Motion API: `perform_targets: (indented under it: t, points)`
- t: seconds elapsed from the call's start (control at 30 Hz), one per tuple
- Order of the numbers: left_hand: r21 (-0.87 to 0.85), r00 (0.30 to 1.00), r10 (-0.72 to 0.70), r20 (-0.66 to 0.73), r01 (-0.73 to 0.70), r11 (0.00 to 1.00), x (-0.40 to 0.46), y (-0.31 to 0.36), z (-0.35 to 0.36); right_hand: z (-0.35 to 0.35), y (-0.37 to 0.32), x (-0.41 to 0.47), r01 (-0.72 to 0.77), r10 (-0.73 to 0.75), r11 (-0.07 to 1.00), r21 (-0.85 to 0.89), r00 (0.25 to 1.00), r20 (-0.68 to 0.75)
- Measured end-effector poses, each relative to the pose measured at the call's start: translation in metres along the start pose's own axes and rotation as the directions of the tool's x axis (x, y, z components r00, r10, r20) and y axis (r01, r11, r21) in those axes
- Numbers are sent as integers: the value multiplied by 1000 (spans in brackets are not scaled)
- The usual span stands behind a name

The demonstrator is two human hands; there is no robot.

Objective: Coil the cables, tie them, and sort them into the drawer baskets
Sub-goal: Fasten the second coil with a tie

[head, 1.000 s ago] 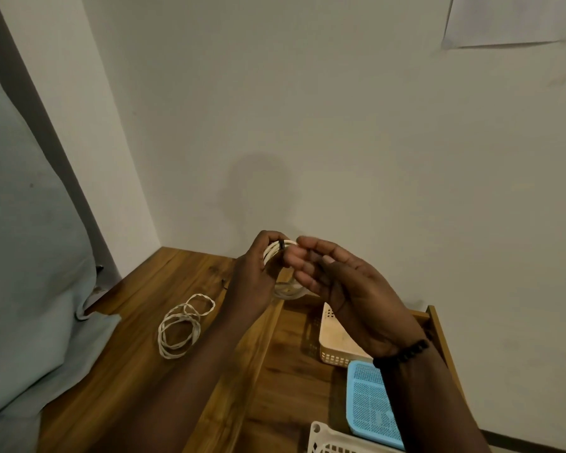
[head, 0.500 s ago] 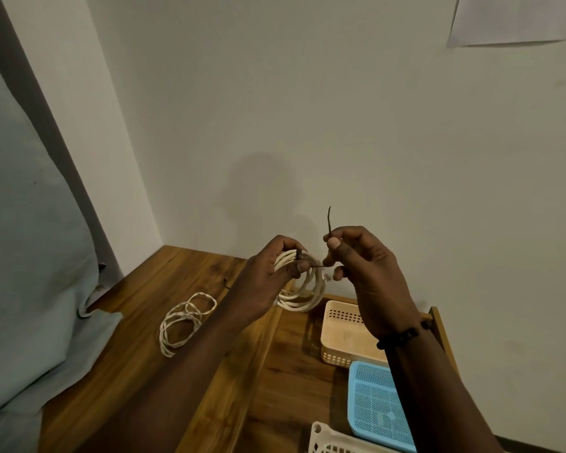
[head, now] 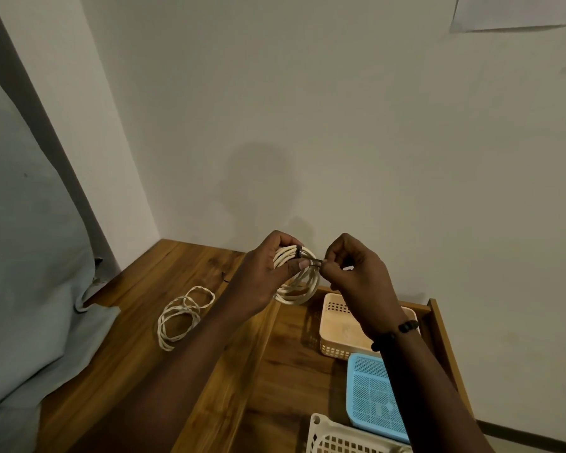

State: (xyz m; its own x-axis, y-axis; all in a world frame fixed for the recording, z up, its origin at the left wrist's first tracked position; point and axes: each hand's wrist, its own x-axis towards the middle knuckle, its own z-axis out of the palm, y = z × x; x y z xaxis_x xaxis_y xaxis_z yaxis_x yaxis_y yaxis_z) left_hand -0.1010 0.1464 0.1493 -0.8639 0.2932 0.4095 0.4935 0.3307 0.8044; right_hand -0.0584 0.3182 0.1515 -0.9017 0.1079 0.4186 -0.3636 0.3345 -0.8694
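Note:
My left hand (head: pixel 268 269) grips a coil of white cable (head: pixel 299 284), held up above the drawer's edge. A thin dark tie (head: pixel 299 252) wraps the top of the coil, and its tail runs right into my right hand (head: pixel 353 273), which pinches it between thumb and fingers. A second white cable (head: pixel 180 313) lies loosely coiled on the wooden tabletop (head: pixel 128 322) to the left. In the open drawer sit a beige basket (head: pixel 337 335), a blue basket (head: pixel 373 393) and a white basket (head: pixel 340 439).
A pale blue cloth (head: pixel 30 289) hangs over the table's left edge. The white wall (head: pixel 340 125) stands just behind the table, with a sheet of paper (head: pixel 517 11) stuck at top right. The drawer's wooden side rail (head: pixel 445 338) runs along the right.
The tie's tail, upright half a second ago, now lies flat, drawn to the right by my right hand. My hands and the coil sit slightly lower than before.

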Motion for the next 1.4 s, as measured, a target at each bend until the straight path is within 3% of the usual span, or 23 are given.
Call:
perform_targets:
  t: [0.23, 0.57, 0.8, 0.9, 1.1, 1.17, 1.23, 1.33, 1.4]
  points:
    - [-26, 1000, -4, -11, 4, 1000, 0, -2, -1, 12, 5, -2, -11, 9, 1000, -22, 994, -112]
    - [9, 1000, -8, 11, 8, 1000, -2, -6, 1, 23, 8, -3, 55, -57, 998, -42, 996, -62]
    - [57, 1000, 15, -16, -14, 998, -2, 1, -5, 27, 5, -5, 85, -100, 991, -107, 985, -140]
    - [64, 1000, 9, -19, -8, 998, -3, 4, -5, 30, 2, -6, 119, -157, 970, -213, 973, -170]
    - [117, 999, 35, 2, -35, 992, -7, 6, -5, 36, 3, -2, 319, -393, 826, -466, 917, -69]
    - [127, 999, 31, 30, -34, 991, -7, 7, -4, 37, 0, -1, 335, -398, 842, -423, 915, -67]
    - [89, 997, 46, 62, -51, 995, -10, 9, -3, 31, -6, 2, 302, -333, 923, -239, 937, -105]
    - [33, 979, 140, 150, -146, 989, -16, 17, 0, 8, -15, 30, 68, -12, 978, 196, 961, -275]
    - [42, 971, 168, 170, -178, 983, -18, 22, 7, -6, -14, 53, -71, 185, 944, 322, 923, -337]
